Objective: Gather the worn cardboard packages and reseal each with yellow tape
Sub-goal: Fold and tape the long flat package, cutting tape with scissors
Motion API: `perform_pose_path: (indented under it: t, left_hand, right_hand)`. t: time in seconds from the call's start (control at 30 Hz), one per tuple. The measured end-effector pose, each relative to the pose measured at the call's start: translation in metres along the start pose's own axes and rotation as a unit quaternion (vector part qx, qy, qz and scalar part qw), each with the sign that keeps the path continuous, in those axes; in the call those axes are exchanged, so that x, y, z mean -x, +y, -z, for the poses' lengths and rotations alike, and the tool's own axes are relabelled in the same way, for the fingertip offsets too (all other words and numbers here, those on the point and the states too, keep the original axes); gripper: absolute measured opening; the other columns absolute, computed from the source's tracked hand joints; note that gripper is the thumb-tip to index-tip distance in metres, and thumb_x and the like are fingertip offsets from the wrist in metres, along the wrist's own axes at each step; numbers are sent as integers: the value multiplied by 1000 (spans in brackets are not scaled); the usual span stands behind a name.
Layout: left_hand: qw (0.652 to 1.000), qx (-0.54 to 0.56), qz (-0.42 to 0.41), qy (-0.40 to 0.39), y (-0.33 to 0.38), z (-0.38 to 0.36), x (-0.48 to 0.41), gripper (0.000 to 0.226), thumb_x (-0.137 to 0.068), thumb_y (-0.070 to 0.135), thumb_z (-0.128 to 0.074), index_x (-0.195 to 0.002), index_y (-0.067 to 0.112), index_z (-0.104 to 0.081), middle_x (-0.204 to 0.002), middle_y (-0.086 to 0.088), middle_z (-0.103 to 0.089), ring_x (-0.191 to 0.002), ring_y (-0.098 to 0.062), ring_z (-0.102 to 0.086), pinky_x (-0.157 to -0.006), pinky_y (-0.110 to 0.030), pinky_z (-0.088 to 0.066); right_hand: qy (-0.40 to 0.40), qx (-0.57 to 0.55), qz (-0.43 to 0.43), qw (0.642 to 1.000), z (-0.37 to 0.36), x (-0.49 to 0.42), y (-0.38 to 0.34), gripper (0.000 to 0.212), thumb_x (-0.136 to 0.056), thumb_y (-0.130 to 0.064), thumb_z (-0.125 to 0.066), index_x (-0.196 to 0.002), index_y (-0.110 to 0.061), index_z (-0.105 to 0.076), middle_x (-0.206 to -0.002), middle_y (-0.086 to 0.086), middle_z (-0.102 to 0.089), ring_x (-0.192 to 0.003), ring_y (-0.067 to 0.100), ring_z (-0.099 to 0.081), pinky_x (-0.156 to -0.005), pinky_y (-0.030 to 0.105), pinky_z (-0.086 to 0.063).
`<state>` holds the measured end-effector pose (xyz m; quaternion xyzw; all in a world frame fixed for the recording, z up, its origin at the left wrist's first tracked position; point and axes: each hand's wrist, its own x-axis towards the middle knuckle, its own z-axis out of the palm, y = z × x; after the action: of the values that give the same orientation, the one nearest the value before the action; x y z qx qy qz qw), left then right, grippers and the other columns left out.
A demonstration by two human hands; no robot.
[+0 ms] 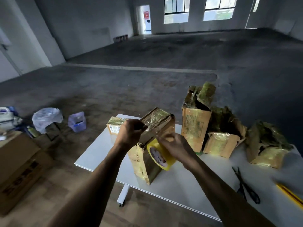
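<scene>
The package (142, 164) is standing on the table (98, 151). We are gripping its top edge with our left hand (131, 133), fingers curled over it. Our right hand (175, 148) is clasping the tape roll (161, 157) against the package's right side. Right of the package, other packages (195, 128) are standing and scissors (241, 182) are lying.

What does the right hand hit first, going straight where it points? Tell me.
The upright cardboard package: the right hand, holding the yellow tape roll, points up-left at its top edge, seemingly touching. Just beyond, the left hand grips that top.
</scene>
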<state>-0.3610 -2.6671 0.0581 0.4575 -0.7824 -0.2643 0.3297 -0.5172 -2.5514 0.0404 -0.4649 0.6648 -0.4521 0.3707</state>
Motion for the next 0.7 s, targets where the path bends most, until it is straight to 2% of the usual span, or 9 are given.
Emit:
perform_pose_path:
  t: [0.07,0.17,0.23,0.3,0.43,0.53,0.63,0.7]
  left_hand:
    - [1000,-12,14,10,-5,1,0,35,-86,15,-76,-59,27,-55,-58,14,-53,-53,5,-46,-49,-9,-33]
    - [999,-30,38,3,-13,-1,0,16,-85,16,-77,-71,16,-69,-65,8,-64,-57,2,-56,-51,-9,-37]
    - [998,-31,56,-4,-23,-4,-1,16,-85,19,-77,-71,21,-69,-66,7,-68,-59,-6,-66,-54,-19,-46]
    - [997,-44,62,-16,-31,-5,-4,21,-84,25,-78,-66,28,-67,-65,10,-70,-62,-10,-69,-59,-27,-54]
    - [994,-110,11,-23,-45,-4,-10,12,-81,35,-78,-74,29,-71,-67,17,-66,-74,-13,-68,-69,-32,-55]
    - [992,-121,-34,-10,-49,-6,-11,5,-83,31,-77,-81,27,-74,-77,12,-70,-88,-23,-64,-74,-39,-54]
    - [992,-116,-41,-13,-54,-9,-14,5,-87,21,-71,-83,23,-73,-84,2,-73,-94,-27,-57,-75,-43,-53]
    - [992,-114,-47,-18,-59,-11,-13,13,-88,23,-60,-78,29,-67,-87,2,-70,-91,-27,-55,-77,-44,-51]
  right_hand:
    - [4,63,23,998,7,-1,6,41,-91,-50,-64,-85,-10,-70,-81,-2,-70,-79,13,-63,-64,26,-45]
    - [15,30,22,999,4,-2,8,46,-90,-42,-63,-77,3,-62,-70,15,-62,-64,15,-55,-61,31,-38]
    - [24,22,21,999,1,-2,2,47,-89,-39,-63,-64,-1,-54,-59,8,-50,-55,11,-46,-58,30,-34]
    - [32,50,24,998,-3,-5,0,46,-91,-38,-62,-56,-13,-47,-52,-1,-41,-49,10,-39,-53,29,-31]
    - [53,72,39,995,-11,-12,-6,50,-93,-38,-61,-54,-18,-37,-47,-7,-32,-46,11,-34,-51,28,-27]
    - [66,73,24,995,-12,-18,-6,51,-91,-41,-62,-54,-19,-34,-48,-9,-31,-48,13,-34,-52,29,-27]
    - [70,72,-12,995,-20,-28,-2,46,-81,-57,-61,-65,-15,-53,-62,-4,-51,-59,14,-52,-59,30,-40]
    - [65,39,-41,996,-27,-33,3,54,-77,-62,-61,-89,-10,-68,-82,-1,-63,-78,16,-62,-69,31,-47]
